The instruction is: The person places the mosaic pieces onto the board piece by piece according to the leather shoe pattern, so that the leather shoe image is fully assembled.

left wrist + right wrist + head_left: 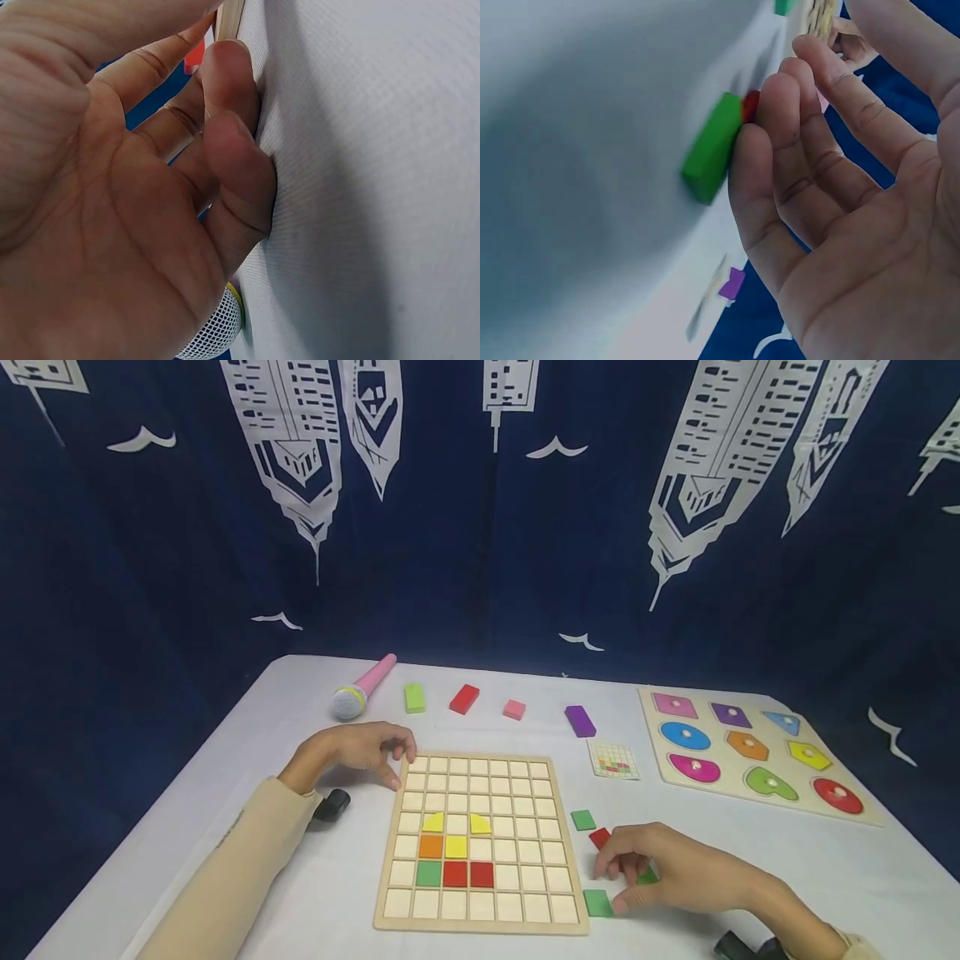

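**Left hand (367,747) at the grid board's corner, right hand (667,867) among loose tiles**

The wooden grid board (480,927) lies flat on the table (315,893). Near its centre sits a yellow rounded tile (480,824); a second rounded tile (433,823) lies toward 9 o'clock. Below them are an orange square (431,846) and a yellow square (456,847), then a row with a green square (428,874), a red square (455,874) and another red square (482,875).

Taking the board as the dial, the left hand is at 10 o'clock, its fingers loosely bent against the corner, thumb slightly apart. The right hand is at 3 o'clock, fingers half bent, thumb spaced from them; its thumb tip is at a loose green square (597,902) at 4 o'clock, but contact cannot be told. A red tile (599,837) and a partly hidden green piece (648,876) lie by this hand, with a small green tile (582,820) nearer 2:30.

Farther out: pattern card (613,760) at 2, shape puzzle (720,739) past it, purple block (581,722) at 1:30, pink block (514,709) and red block (464,699) around 12, lime block (415,698) at 11, microphone (363,689) at 10:30. Beyond hangs a navy curtain (465,543).
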